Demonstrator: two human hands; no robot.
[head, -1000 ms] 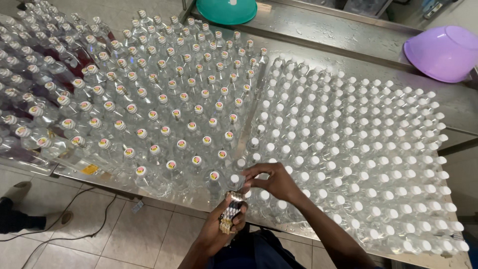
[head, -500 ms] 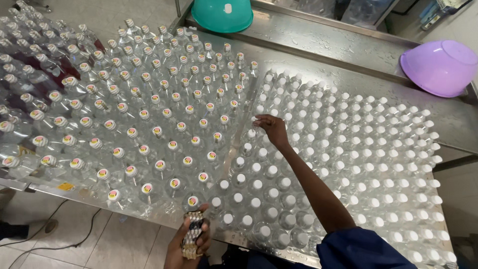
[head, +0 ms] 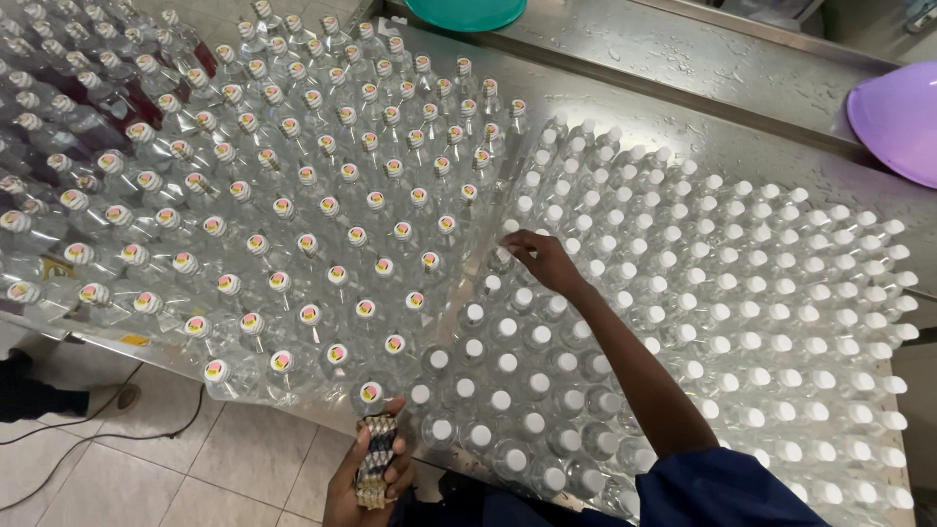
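Clear plastic met your right hand's fingers, which pinched the white cap of a small clear plastic bottle at the left edge of the white-capped block on the steel counter. It probably handled light, smooth, and tippy among its neighbours; the cap was the best hold. Your left hand gripped a stack of printed round seals below the counter edge.

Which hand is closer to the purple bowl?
Right. The right hand reaches among the white-capped bottles, partway toward the purple bowl. The left hand holds a stack of seals at the table's near edge, much farther away.
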